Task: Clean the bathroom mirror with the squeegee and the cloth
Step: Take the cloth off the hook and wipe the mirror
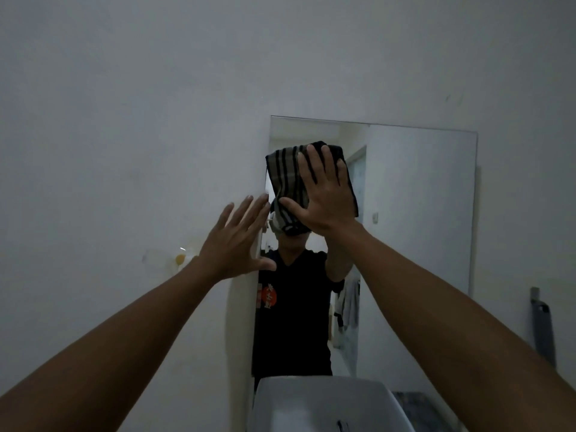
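A rectangular frameless mirror (417, 213) hangs on the white wall. My right hand (324, 191) lies flat, fingers spread, pressing a dark cloth (285, 179) with pale stripes against the upper left part of the glass. My left hand (238, 241) is spread open against the wall at the mirror's left edge, fingertips reaching the edge, and holds nothing. The mirror reflects a person in a dark shirt behind the cloth. A grey handle-like object (544, 328), possibly the squeegee, hangs on the wall right of the mirror.
A white basin (327, 406) sits below the mirror. On the wall to the left is a clear holder with a yellow spot (179, 259). A patterned surface (414, 406) lies right of the basin. The room is dim.
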